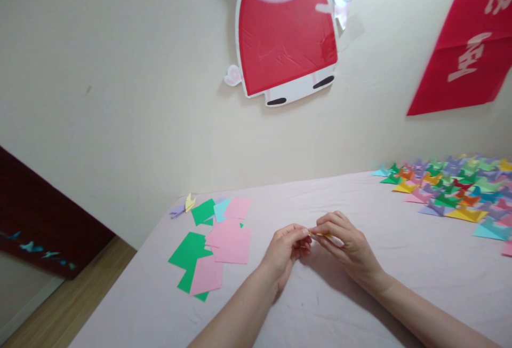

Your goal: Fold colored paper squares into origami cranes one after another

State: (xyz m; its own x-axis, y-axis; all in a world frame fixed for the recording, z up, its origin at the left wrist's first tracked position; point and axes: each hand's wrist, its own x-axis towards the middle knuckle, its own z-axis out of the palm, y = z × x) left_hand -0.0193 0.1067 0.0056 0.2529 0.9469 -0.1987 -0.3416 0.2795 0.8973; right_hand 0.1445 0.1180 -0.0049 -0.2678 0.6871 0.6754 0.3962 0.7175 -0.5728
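My left hand (285, 251) and my right hand (346, 245) meet over the pale pink table (360, 305), fingers pinched together. Between the fingertips sits a small folded yellow paper (320, 234), mostly hidden by the fingers. Both hands grip it, one at each end. To the left of my hands lie loose flat paper squares (216, 244) in pink, green and light blue.
Several folded paper shapes (456, 190) in many colours cover the table's far right. A small yellow and a purple folded piece (184, 205) lie at the far left corner. A cartoon cutout (284, 33) and a red banner (468, 44) hang on the wall. Wooden floor (68, 300) lies left.
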